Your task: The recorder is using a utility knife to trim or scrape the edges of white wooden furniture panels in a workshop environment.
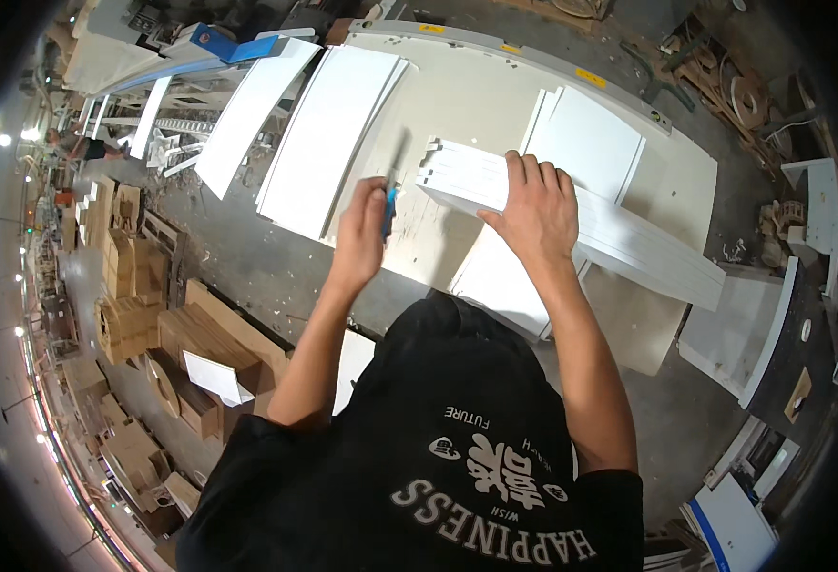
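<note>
Workshop: person in a black printed T-shirt bends over a bench at frame centre, forearms rising from the lower edge.

Right hand: right hand lies palm down, fingers spread over the top of a stack of white boards; it presses on the stack and does not close around it.

Left hand: left hand is closed in a fist around a small blue-handled tool; its working end blurs and its kind cannot be told.

Stack: boards lie on the bench, long axis running from centre frame down toward the right edge; the notched end points left, toward the tool.

Key relation: notched end sits just right of and slightly above the tool, near but apart; the left hand is the nearer one to that end, the right hand rests farther along the stack's length.

Around: long white panels lie in the upper left of the bench, more white sheets upper right behind the stack, and another white sheet shows beneath it.

Background: brown wooden parts are piled on the floor at left; a blue-and-white board leans at lower right.
</note>
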